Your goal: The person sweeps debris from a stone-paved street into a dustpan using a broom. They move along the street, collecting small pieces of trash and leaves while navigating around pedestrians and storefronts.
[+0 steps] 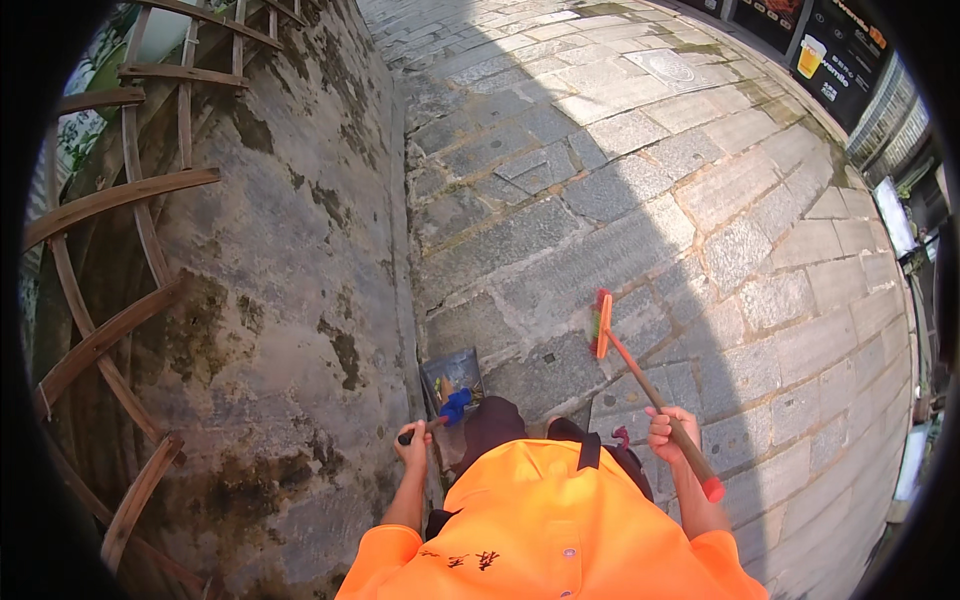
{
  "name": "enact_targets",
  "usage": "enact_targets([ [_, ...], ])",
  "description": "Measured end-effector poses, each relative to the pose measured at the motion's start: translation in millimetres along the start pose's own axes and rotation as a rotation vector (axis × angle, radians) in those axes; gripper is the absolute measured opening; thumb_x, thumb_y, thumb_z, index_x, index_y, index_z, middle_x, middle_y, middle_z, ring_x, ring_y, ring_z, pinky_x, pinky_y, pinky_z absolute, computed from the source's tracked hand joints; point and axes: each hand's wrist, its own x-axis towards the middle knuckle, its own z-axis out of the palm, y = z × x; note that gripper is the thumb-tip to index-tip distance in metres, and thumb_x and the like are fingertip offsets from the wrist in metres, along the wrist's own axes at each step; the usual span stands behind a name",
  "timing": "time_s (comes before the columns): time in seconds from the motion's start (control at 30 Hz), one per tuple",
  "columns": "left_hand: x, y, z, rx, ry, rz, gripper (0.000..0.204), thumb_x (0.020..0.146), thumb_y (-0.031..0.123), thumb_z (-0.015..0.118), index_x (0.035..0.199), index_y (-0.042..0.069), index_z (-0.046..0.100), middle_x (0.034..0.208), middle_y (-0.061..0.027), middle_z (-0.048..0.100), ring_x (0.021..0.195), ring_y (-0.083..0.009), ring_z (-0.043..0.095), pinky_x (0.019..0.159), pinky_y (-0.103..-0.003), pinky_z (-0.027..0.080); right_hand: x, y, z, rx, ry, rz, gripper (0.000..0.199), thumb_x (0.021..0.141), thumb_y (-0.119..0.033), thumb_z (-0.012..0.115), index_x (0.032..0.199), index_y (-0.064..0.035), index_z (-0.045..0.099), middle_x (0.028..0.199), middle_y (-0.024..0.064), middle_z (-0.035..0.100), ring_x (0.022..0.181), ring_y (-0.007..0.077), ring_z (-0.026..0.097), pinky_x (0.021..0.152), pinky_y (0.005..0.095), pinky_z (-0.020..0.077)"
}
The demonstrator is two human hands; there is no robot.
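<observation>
My left hand [413, 443] is closed round the black-ended handle of a long-handled dustpan [458, 366], low on my left beside the wall. Something blue [455, 406], perhaps cloth or plastic, is bunched at that handle. A few yellowish and brown bits lie in the pan. In my right hand [674, 433] I grip the brown shaft of a broom [626, 362], its red end cap sticking out behind my fist. The broom's orange head, with red and green bristles, touches or hovers just over the paving ahead; I cannot tell which.
A stained concrete wall [290, 250] runs along my left, topped by a wooden lattice [130, 200]. Uneven stone paving [520, 240] stretches ahead and right, part shaded, part sunlit. A manhole cover [665, 68] lies farther off. Dark signboards [840, 60] stand at the far right.
</observation>
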Motion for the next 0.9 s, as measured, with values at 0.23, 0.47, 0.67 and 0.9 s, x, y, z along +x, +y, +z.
enact_targets([
  [0.23, 125.5, 62.3, 82.3, -0.025, -0.053, 0.000, 0.018, 0.078, 0.018, 0.066, 0.077, 0.001, 0.060, 0.067, -0.0054, 0.059, 0.051, -0.0125, 0.055, 0.046, -0.025, 0.046, 135.7, -30.2, 19.8, 0.150, 0.142, -0.006, 0.021, 0.078, -0.012, 0.047, 0.091, 0.0043, 0.045, 0.051, -0.0030, 0.042, 0.041, 0.0091, 0.038, 0.040, 0.0237, 0.0311],
  [0.47, 255.2, 129.3, 163.1, 0.032, -0.058, -0.025, 0.016, 0.078, 0.017, 0.066, 0.076, 0.002, 0.061, 0.064, -0.0049, 0.058, 0.052, -0.0124, 0.057, 0.047, -0.024, 0.047, 244.2, -79.1, 91.5, 0.006, 0.216, -0.032, 0.018, 0.080, -0.013, 0.047, 0.087, 0.0038, 0.044, 0.048, -0.0040, 0.040, 0.038, 0.0084, 0.036, 0.039, 0.0229, 0.0290],
  [0.67, 352.7, 199.6, 229.5, 0.078, -0.127, -0.020, 0.016, 0.078, 0.017, 0.067, 0.074, 0.002, 0.061, 0.063, -0.0042, 0.058, 0.051, -0.0112, 0.055, 0.046, -0.024, 0.045, 331.5, -109.6, 166.5, -0.064, 0.224, -0.115, 0.012, 0.076, -0.010, 0.046, 0.085, -0.0014, 0.049, 0.049, -0.0026, 0.041, 0.038, 0.0088, 0.035, 0.039, 0.0227, 0.0288],
  [0.9, 484.9, 247.7, 318.8, 0.057, -0.091, 0.037, 0.014, 0.076, 0.014, 0.068, 0.075, 0.002, 0.060, 0.065, -0.0060, 0.058, 0.048, -0.0137, 0.056, 0.045, -0.024, 0.046, 477.7, -189.3, 257.9, 0.311, 0.359, -0.075, 0.005, 0.074, -0.012, 0.046, 0.070, -0.0103, 0.047, 0.051, -0.0010, 0.041, 0.041, 0.0112, 0.040, 0.037, 0.0237, 0.0312],
])
